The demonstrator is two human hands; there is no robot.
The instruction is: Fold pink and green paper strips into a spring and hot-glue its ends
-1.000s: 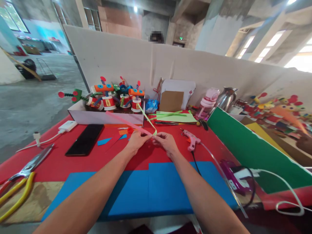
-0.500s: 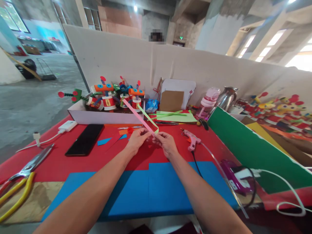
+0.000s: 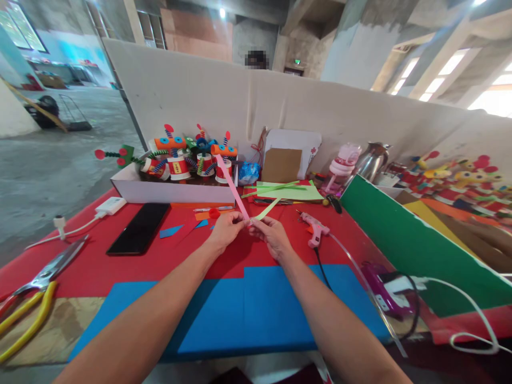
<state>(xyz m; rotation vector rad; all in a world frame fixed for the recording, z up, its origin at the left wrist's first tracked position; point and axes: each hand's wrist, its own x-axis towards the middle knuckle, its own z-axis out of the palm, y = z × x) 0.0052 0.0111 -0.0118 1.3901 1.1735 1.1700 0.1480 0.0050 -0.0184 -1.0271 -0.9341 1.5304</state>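
Over the middle of the red table, my left hand (image 3: 229, 230) and my right hand (image 3: 271, 234) meet fingertip to fingertip. Between them they pinch the joined ends of two paper strips. The pink paper strip (image 3: 232, 186) rises away from my left fingers, up and to the left. From my right fingers the light green paper strip (image 3: 268, 209) slants up to the right. Both hands are closed; the exact fold at the fingertips is too small to make out. To the right of my right hand lies a pink glue gun (image 3: 315, 228).
Paper-cup figures (image 3: 178, 166) stand in a white box (image 3: 172, 192) at the back left. A black phone (image 3: 138, 229) and large scissors (image 3: 48, 272) lie on the left. Green paper strips (image 3: 284, 190) lie behind my hands. A green board (image 3: 416, 250) and a purple device (image 3: 388, 293) are at right.
The light green strip has swung from the left side over to the right, crossing the pink one at my fingertips. The pink strip now stands steeper. My hands have barely moved.
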